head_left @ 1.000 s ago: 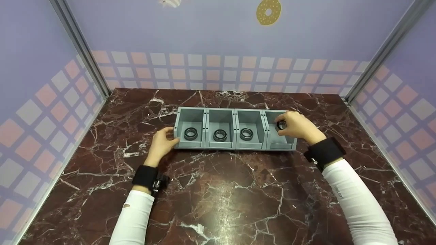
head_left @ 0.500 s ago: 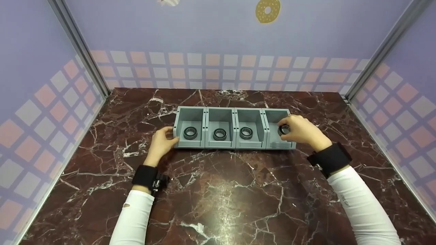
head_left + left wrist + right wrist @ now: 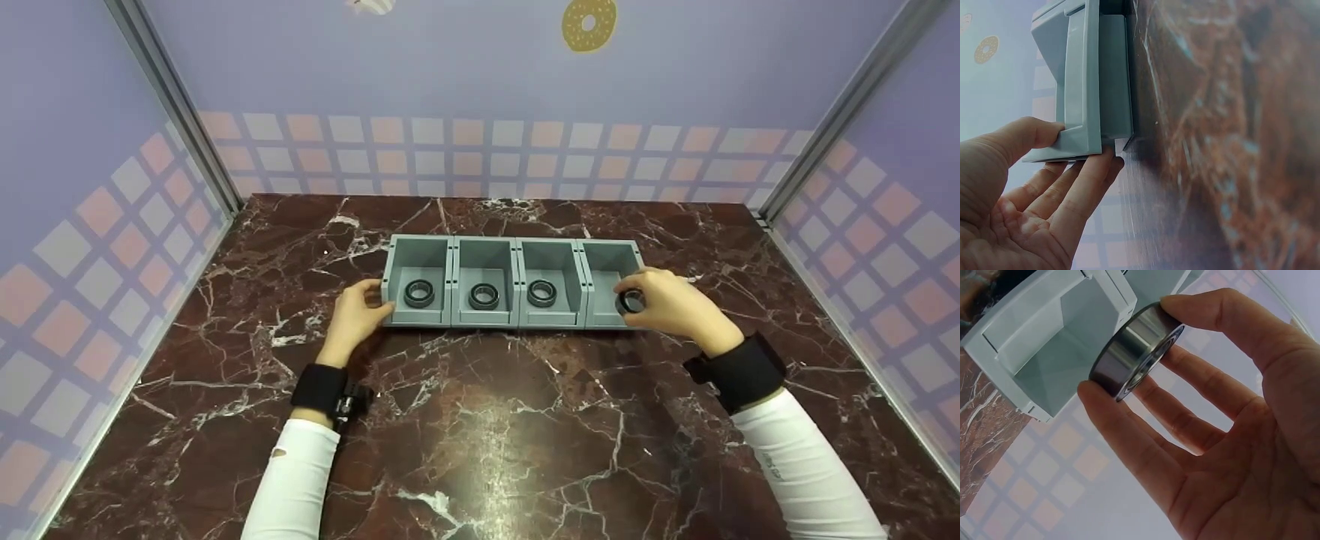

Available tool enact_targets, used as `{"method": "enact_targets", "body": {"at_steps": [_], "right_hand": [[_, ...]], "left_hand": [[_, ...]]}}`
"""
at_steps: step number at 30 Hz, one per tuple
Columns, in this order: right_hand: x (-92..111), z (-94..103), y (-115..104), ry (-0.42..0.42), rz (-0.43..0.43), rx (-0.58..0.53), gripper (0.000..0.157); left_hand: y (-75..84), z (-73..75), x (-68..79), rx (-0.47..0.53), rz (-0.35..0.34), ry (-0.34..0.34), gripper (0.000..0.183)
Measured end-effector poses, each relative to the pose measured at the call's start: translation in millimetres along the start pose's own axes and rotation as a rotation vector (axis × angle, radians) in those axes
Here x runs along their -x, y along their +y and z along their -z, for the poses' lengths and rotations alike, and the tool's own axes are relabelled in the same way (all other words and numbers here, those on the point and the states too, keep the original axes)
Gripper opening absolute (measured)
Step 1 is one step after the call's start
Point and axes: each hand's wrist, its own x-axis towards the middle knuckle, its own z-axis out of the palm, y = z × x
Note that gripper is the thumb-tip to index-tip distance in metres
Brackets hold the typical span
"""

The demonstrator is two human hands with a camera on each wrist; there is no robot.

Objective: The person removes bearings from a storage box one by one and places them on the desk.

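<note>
A dark ring-shaped bearing with a shiny metal outer band is held at the near right part of the right-end bin; how high it sits against the walls I cannot tell. The right hand holds it, thumb and one finger pinching opposite sides of the outer band, the other fingers spread behind the ring. In the right wrist view the bearing is tilted.

The right-end bin belongs to a row of four grey bins standing side by side and touching. Each of the other three carries one similar bearing lying flat toward its near side: one in the left-end bin, one in the second bin and one in the third bin.

The left hand grips the left-end bin by its left side, thumb at the near left edge and fingers against the outside of the wall.

The row stands on a dark red, white-veined desk. A lilac back wall with pink and white squares rises at the far side. Both forearms wear white sleeves and black wrist bands.
</note>
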Motion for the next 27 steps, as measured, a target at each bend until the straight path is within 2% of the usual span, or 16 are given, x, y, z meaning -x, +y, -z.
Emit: {"method": "enact_targets", "body": {"at_steps": [13, 20, 27], "right_hand": [[20, -6.6, -4, 0.036, 0.019, -0.009, 0.037], [29, -14.6, -5, 0.011, -0.002, -0.015, 0.039], [40, -23.3, -6, 0.009, -0.005, -0.031, 0.036]], "left_hand": [[-1.1, -0.1, -1.9, 0.003, -0.007, 0.009, 0.046], [-3.2, -0.7, -2.6, 0.002, 0.003, 0.018, 0.046], [-2.6, 0.3, -1.2, -0.002, 0.005, -0.015, 0.048]]}}
